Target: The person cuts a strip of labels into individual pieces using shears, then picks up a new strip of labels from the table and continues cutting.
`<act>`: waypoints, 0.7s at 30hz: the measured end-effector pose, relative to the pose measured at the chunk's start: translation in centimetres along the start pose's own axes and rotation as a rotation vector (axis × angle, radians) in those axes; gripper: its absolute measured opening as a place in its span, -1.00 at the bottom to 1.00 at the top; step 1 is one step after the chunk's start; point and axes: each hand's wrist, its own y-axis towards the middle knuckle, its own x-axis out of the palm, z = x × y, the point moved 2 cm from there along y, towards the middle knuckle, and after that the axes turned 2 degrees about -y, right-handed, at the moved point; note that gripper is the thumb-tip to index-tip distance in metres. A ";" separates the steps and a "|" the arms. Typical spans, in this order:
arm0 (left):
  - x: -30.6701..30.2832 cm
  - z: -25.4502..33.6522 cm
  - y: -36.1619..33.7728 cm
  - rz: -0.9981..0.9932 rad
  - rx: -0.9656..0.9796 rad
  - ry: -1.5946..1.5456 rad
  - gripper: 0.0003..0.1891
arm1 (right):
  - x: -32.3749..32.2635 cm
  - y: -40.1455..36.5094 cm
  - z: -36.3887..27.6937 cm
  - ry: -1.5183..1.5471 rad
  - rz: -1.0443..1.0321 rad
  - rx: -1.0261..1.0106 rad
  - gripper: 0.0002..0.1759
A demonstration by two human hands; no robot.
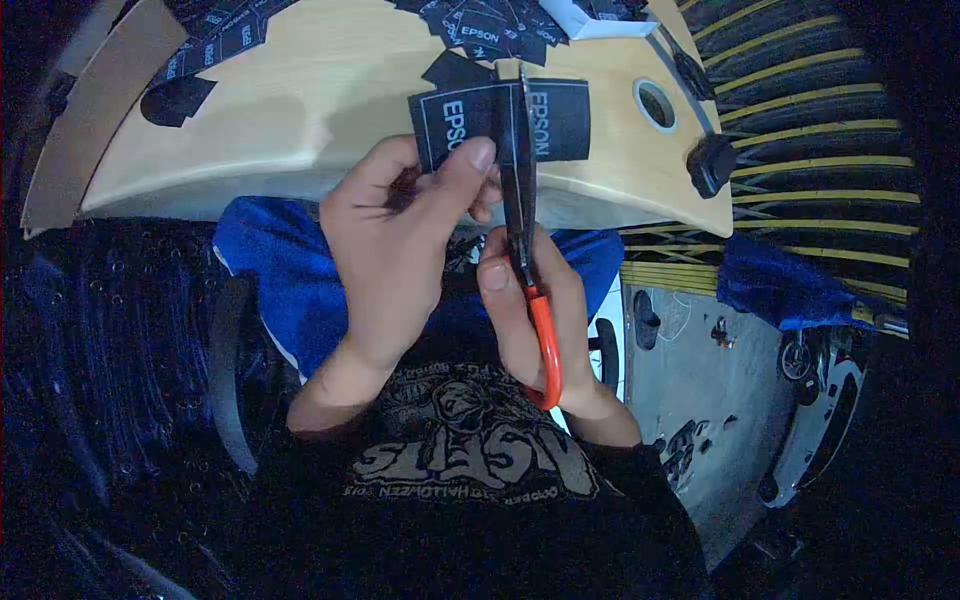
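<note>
My left hand (395,235) pinches a black label strip (565,125) printed with white EPSON lettering, thumb on top near its left part. My right hand (560,300) is closed round a pair of scissors (547,350) with red handles. The dark blades point away from me and cross the strip between two EPSON prints. Whether the strip is cut through there cannot be made out. Both hands are in front of my chest, at the near edge of the light wooden table (340,110). My left fingertips are partly hidden behind the strip.
Black EPSON labels (485,30) lie in a pile at the table's far side, with more labels (220,45) at the left. A white box (600,22), a tape roll (655,105) and a black object (710,165) are at the right. Brown cardboard (95,120) stands at the left edge.
</note>
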 end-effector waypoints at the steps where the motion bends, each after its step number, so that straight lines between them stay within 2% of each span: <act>1: 0.0 0.0 0.0 -0.001 -0.001 0.004 -0.88 | 0.0 0.1 0.0 0.000 -0.001 0.000 -0.71; 10: 0.3 -0.5 0.2 0.010 -0.009 0.024 -0.88 | -0.5 0.4 0.3 -0.027 -0.001 -0.023 -0.71; 13: 0.3 -0.7 0.3 0.010 -0.009 0.016 -0.88 | -0.7 0.4 0.1 -0.001 -0.046 0.037 -0.69; 16: 0.6 -0.5 0.1 0.022 -0.013 0.025 -0.88 | -1.1 0.4 0.5 -0.046 -0.026 -0.061 -0.61; 21: 1.0 -0.7 0.1 0.025 0.001 0.002 -0.88 | -1.5 0.4 0.5 -0.016 -0.051 -0.066 -0.57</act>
